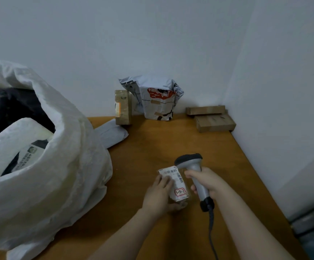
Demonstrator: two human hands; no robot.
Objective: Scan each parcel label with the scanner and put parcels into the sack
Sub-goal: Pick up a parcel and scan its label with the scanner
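The right hand grips a grey scanner, its head just over the small parcel that the left hand pins on the wooden surface. Best to keep the label flat, barcodes uncovered. The open sack sits left.

Two bare hands, bare forearms

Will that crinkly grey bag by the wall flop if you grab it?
Probably floppy: the grey bag is wrinkled plastic, slumped at the top. It looks puffy, so perhaps light. Standing upright by the wall, it may topple if pushed.
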